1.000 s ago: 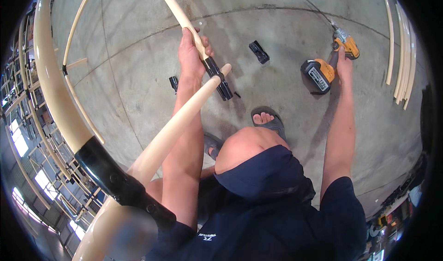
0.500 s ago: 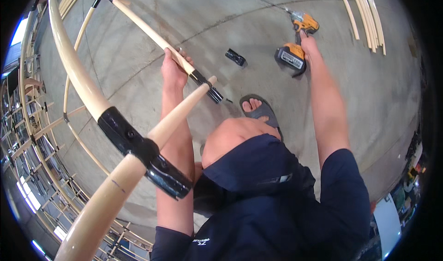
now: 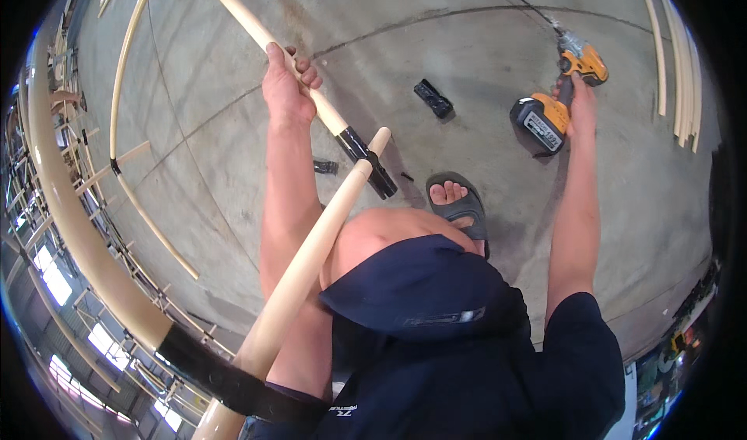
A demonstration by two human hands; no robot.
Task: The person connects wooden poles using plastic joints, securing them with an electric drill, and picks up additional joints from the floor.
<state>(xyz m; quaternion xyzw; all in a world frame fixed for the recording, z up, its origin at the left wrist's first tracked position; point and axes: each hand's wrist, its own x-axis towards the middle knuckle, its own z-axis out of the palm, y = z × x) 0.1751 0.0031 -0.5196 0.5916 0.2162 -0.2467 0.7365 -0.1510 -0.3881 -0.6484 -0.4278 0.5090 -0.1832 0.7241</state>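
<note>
My left hand (image 3: 291, 84) is wrapped round a cream pipe (image 3: 247, 21) that slopes down toward my knee. Its lower end sits in a black pipe joint (image 3: 367, 160), which also clasps a second cream pipe (image 3: 311, 253) crossing over my left forearm. Out to the right, my right hand (image 3: 574, 101) grips the handle of an orange cordless drill (image 3: 582, 60). The drill's long thin bit points up and left over the floor, touching nothing. A large black joint (image 3: 226, 378) on a thick curved pipe (image 3: 93, 230) looms close at the lower left.
On the concrete floor lie a loose black joint (image 3: 433, 99), another black joint (image 3: 325, 166) beside my left forearm, and a small dark piece (image 3: 407, 177). Several cream pipes (image 3: 678, 66) lie at the far right. Pipe racks (image 3: 93, 284) fill the left edge.
The pipe frame has shifted and tilted, its large joint now lower and further left. In the picture, the drill and my right hand sit further right; both grips stay closed.
</note>
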